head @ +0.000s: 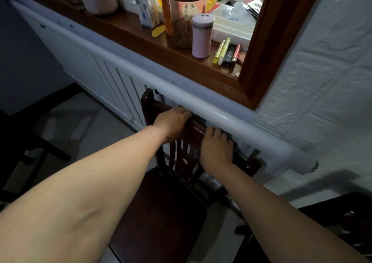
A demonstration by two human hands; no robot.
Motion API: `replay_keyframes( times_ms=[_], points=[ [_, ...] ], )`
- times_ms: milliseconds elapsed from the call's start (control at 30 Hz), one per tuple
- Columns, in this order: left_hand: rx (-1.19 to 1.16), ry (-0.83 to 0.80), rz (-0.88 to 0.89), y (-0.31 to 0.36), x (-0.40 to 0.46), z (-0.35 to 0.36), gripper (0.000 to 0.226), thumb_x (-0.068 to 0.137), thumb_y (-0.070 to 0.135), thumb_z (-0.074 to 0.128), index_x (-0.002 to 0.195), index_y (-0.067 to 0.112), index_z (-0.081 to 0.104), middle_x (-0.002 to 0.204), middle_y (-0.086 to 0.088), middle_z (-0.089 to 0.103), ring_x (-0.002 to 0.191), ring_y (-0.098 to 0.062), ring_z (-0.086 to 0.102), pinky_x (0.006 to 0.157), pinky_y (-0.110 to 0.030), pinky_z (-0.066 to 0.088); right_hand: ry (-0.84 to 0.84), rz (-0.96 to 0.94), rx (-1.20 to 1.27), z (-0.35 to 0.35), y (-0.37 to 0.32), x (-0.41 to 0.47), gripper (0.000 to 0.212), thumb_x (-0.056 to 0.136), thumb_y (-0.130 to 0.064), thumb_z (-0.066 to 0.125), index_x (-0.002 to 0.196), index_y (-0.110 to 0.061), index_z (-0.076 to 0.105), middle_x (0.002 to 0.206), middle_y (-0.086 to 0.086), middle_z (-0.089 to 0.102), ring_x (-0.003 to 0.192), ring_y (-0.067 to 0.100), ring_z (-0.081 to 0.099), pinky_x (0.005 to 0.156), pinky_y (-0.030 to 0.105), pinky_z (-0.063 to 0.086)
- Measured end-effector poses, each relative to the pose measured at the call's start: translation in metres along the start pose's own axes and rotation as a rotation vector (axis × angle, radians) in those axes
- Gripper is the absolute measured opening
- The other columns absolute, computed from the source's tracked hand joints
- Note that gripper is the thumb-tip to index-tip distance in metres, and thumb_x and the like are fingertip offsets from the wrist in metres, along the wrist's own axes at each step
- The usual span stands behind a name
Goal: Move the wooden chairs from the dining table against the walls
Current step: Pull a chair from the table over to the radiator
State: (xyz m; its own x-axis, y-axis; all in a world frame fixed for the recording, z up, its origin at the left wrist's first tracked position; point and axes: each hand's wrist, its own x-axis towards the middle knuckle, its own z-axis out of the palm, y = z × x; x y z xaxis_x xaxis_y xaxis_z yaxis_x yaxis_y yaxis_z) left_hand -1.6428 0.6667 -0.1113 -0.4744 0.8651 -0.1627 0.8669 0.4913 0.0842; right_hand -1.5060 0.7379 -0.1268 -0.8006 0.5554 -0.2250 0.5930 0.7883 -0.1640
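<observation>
Right now both of your hands sit on the top rail of a dark wooden chair (161, 212), whose backrest stands just beside the white slatted radiator cover (104, 69) under the window. Your left hand (171, 123) grips the rail near its left end, fingers curled over the far edge so that their tips are hidden behind the wood. Your right hand (217, 148) lies further right on the same rail, its fingers bent down over the far side between the chair back and the thick white pipe (231, 119) that runs along the wall. The chair's seat faces you, and its slatted back shows between your two forearms. Above the pipe, the brown wooden windowsill (128, 31) carries a pale pink cylindrical bottle (202, 36), a tall clear jar (186, 19) with brown contents just to its left, a milk carton (146, 7) further left, and several pens and highlighters (226, 51) lying to the right of the bottle. A white textured wall (322, 71) fills the right side, and part of another dark piece of furniture (348, 222) shows at the lower right, too dim to identify.
</observation>
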Motion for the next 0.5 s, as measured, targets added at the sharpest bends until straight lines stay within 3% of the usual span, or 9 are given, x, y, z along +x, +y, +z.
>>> replay_keyframes(
  times_ms=[167,300,500],
  points=[
    [0.049,-0.063,-0.012,-0.001,-0.02,0.001,0.076,0.091,0.0,0.045,0.153,0.025,0.009,0.163,-0.001,0.007,0.15,-0.023,0.005,0.114,-0.043,0.033,0.037,-0.064,-0.024,0.004,-0.006,-0.011,0.1,0.081,-0.035,0.069,0.15,-0.005,0.003,0.152,0.022,0.019,0.141,0.036,0.022,0.115,0.049,0.022],
    [0.096,-0.156,-0.032,-0.009,-0.037,-0.007,0.083,0.091,0.001,0.047,0.153,0.032,0.001,0.163,0.001,-0.005,0.15,-0.024,0.001,0.112,-0.043,0.03,0.036,-0.173,-0.014,0.002,-0.017,-0.017,0.098,0.082,-0.035,0.068,0.152,-0.012,0.003,0.158,0.02,-0.001,0.147,0.036,0.0,0.12,0.051,0.007],
    [0.121,-0.274,-0.15,-0.035,-0.081,-0.016,0.083,0.093,0.018,0.053,0.152,0.033,-0.004,0.163,0.0,-0.007,0.15,-0.024,-0.002,0.12,-0.048,0.016,-0.005,-0.206,0.02,-0.004,-0.041,-0.024,0.094,0.084,-0.033,0.066,0.152,-0.014,0.004,0.158,0.019,-0.005,0.147,0.034,-0.006,0.12,0.047,0.002]
  ],
)
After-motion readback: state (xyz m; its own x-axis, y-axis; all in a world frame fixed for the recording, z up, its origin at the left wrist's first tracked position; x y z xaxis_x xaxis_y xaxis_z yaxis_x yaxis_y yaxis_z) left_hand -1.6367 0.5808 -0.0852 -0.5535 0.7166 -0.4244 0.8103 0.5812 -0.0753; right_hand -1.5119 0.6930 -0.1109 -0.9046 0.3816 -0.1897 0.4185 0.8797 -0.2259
